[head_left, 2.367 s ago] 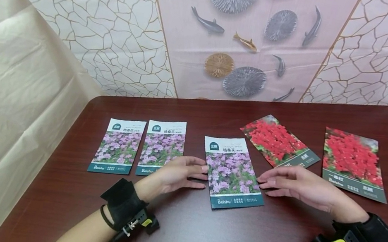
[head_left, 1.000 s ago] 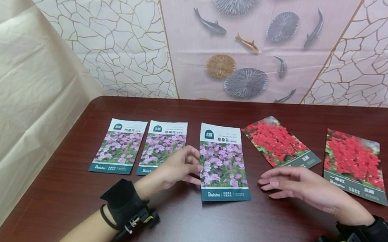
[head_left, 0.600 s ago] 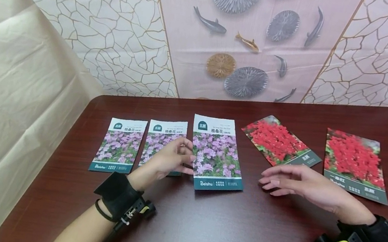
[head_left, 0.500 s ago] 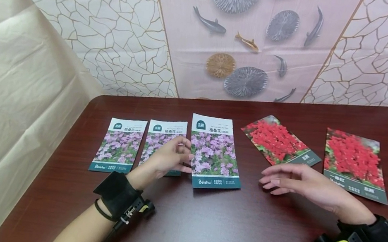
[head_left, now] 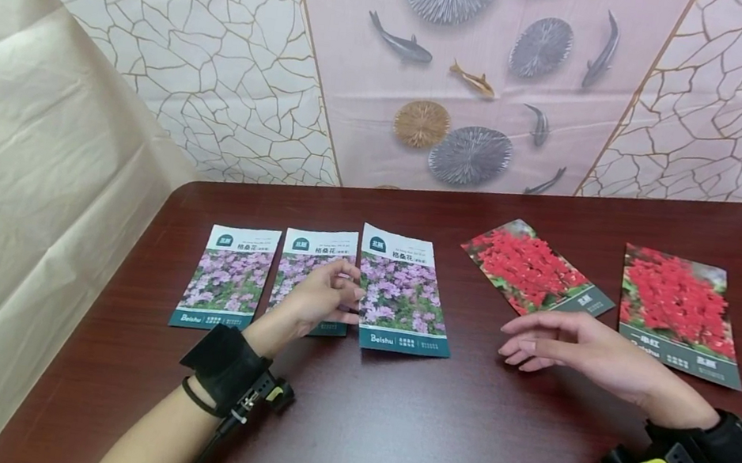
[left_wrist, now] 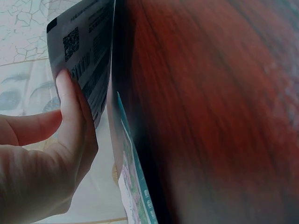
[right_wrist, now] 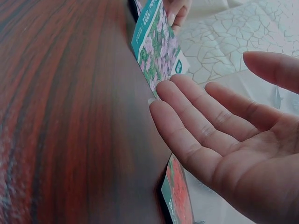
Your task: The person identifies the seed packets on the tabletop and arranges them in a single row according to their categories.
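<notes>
My left hand (head_left: 318, 297) pinches the left edge of a purple-flower seed packet (head_left: 403, 296), thumb on the printed front. In the left wrist view, fingers (left_wrist: 70, 100) lie against the packet's grey back (left_wrist: 88, 42), which stands tilted off the table. Just left of it is a second purple-flower packet (head_left: 298, 261), partly covered by that hand. A third such packet (head_left: 227, 278) lies at the far left. My right hand (head_left: 583, 355) hovers with relaxed fingers and holds nothing, close to a slanted red-flower packet (head_left: 531, 270).
Another red-flower packet (head_left: 680, 306) lies at the right. All sit on a dark red-brown wooden table (head_left: 453, 452). A patterned cloth (head_left: 226, 42) hangs behind the table, and a plain beige cloth (head_left: 27, 172) hangs at the left.
My left hand has carried the purple-flower packet left and away from me, beside the other two, and its near edge has come down. The right hand let go of it earlier and stays nearly still.
</notes>
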The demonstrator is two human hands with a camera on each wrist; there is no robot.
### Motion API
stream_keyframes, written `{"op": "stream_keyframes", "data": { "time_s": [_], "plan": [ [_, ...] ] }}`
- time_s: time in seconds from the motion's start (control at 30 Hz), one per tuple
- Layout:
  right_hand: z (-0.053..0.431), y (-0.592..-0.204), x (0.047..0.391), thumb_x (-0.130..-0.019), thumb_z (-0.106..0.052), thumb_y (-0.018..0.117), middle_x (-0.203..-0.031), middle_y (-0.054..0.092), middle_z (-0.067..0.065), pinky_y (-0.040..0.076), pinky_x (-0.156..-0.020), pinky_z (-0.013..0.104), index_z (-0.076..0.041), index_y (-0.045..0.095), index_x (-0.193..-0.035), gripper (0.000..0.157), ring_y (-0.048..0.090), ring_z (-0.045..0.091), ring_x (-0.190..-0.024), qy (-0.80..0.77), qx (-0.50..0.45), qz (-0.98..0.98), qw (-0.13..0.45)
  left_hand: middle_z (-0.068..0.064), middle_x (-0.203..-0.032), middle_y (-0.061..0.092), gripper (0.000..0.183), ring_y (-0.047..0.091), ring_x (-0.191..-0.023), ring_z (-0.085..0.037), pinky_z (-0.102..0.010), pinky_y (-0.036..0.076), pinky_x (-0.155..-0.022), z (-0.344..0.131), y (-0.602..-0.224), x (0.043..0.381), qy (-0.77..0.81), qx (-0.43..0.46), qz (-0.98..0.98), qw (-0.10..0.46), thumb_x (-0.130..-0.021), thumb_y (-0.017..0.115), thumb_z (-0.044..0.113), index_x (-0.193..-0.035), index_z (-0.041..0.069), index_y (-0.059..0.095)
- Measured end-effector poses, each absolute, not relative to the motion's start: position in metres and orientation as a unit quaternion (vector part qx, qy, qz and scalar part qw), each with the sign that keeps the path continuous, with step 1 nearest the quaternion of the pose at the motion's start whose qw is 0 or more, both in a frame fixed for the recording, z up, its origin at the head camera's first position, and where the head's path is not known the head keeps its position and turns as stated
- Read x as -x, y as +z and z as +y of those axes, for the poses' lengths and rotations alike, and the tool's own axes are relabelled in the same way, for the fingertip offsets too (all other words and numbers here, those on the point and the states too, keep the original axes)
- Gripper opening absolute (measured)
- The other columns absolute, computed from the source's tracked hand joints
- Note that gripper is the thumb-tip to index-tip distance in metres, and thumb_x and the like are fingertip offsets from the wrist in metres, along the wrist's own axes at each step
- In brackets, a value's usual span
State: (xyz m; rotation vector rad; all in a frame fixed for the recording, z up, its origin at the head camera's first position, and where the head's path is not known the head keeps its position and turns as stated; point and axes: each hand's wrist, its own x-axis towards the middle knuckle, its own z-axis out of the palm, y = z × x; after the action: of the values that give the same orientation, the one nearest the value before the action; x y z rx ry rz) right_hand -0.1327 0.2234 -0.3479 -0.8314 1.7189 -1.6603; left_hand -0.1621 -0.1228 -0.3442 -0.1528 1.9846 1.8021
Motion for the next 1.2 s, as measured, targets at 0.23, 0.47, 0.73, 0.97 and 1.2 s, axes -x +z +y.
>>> {"op": "stream_keyframes", "data": {
  "time_s": [0.23, 0.47, 0.73, 0.97, 1.2],
  "plan": [
    [0.223, -0.348, 0.133, -0.097, 0.001, 0.038, -0.109, 0.059, 0.025, 0.048, -0.081, 0.042, 0.008, 0.047, -0.124, 0.029, 0.059, 0.029, -0.101, -0.621, 0.303, 0.656, 0.303, -0.016, -0.101, 0.054, 0.031, 0.056, -0.082, -0.021, -0.035, 0.053, -0.074, -0.124, -0.346, 0.162, 0.657, 0.059, 0.718, 0.225, -0.093, 0.045, -0.005, -0.123, 0.000, 0.044],
    [0.223, -0.348, 0.132, -0.097, 0.000, 0.039, -0.108, 0.059, 0.026, 0.049, -0.081, 0.042, 0.014, 0.043, -0.122, 0.030, 0.060, 0.028, -0.100, -0.620, 0.303, 0.657, 0.303, -0.020, -0.108, 0.053, 0.034, 0.058, -0.093, -0.027, -0.036, 0.052, -0.076, -0.125, -0.349, 0.164, 0.662, 0.058, 0.712, 0.224, -0.093, 0.044, -0.006, -0.126, -0.001, 0.042],
    [0.223, -0.349, 0.132, -0.097, 0.000, 0.040, -0.107, 0.059, 0.027, 0.049, -0.081, 0.042, 0.015, 0.043, -0.122, 0.030, 0.060, 0.028, -0.099, -0.619, 0.302, 0.659, 0.303, -0.023, -0.119, 0.048, 0.036, 0.052, -0.107, -0.033, -0.038, 0.050, -0.082, -0.126, -0.348, 0.162, 0.655, 0.047, 0.721, 0.220, -0.093, 0.047, -0.002, -0.129, -0.002, 0.042],
    [0.222, -0.348, 0.132, -0.097, 0.000, 0.039, -0.107, 0.059, 0.026, 0.049, -0.081, 0.042, 0.015, 0.043, -0.122, 0.030, 0.060, 0.028, -0.100, -0.621, 0.299, 0.657, 0.304, -0.018, -0.126, 0.049, 0.037, 0.051, -0.113, -0.029, -0.037, 0.045, -0.089, -0.125, -0.345, 0.154, 0.608, 0.005, 0.769, 0.196, -0.091, 0.053, 0.002, -0.128, 0.000, 0.048],
    [0.222, -0.348, 0.132, -0.097, 0.001, 0.039, -0.107, 0.059, 0.026, 0.049, -0.081, 0.042, 0.014, 0.044, -0.122, 0.029, 0.060, 0.027, -0.099, -0.622, 0.302, 0.656, 0.304, -0.010, -0.121, 0.056, 0.034, 0.054, -0.106, -0.025, -0.043, 0.044, -0.089, -0.116, -0.345, 0.135, 0.448, -0.130, 0.872, 0.150, -0.094, 0.053, 0.020, -0.125, 0.006, 0.054]
  ]
}}
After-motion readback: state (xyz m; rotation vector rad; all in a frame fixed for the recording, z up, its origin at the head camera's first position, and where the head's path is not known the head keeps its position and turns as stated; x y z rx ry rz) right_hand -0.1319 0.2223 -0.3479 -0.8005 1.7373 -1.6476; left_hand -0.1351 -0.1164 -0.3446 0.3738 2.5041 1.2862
